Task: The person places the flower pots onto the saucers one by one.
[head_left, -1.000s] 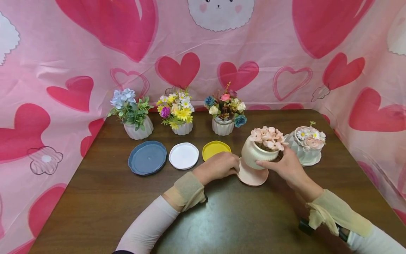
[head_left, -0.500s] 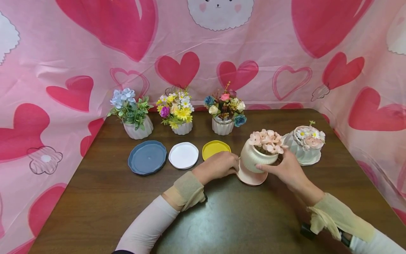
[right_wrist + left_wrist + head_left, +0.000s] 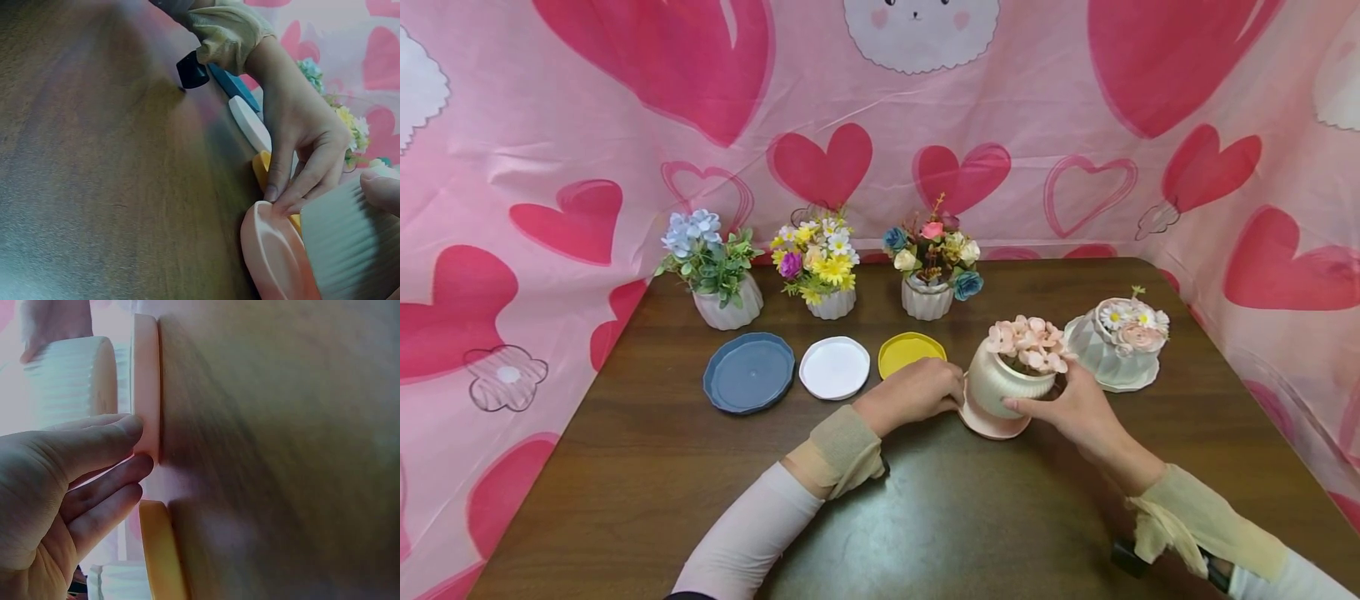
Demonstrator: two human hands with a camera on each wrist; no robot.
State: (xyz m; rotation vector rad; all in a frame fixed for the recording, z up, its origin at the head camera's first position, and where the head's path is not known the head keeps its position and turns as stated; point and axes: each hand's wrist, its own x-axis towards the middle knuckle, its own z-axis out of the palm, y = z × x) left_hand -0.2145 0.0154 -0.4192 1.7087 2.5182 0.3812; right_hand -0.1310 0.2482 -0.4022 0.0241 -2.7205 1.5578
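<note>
My right hand [image 3: 1086,408] grips a cream ribbed flowerpot [image 3: 1003,383] filled with pale pink flowers [image 3: 1028,343], thumb on its near side. The pot leans a little and hangs close over a round pink saucer [image 3: 992,423]. In the left wrist view a narrow gap shows between the pot's base [image 3: 107,375] and the saucer [image 3: 147,375]. My left hand [image 3: 917,392] pinches the saucer's left rim; in the right wrist view its thumb and fingers meet at the edge of the saucer [image 3: 269,250]. The far fingers of my right hand are hidden behind the pot.
Blue [image 3: 748,372], white [image 3: 835,368] and yellow saucers [image 3: 912,350] lie in a row to the left. Behind them stand potted blue flowers [image 3: 711,267], yellow-white flowers [image 3: 820,267] and mixed roses [image 3: 932,267]. At right, a daisy pot [image 3: 1123,342] sits on a white saucer [image 3: 1138,383].
My right hand has lowered the flowerpot toward the pink saucer and slightly left, and the pot leans less. My left hand has stayed at the saucer's rim.
</note>
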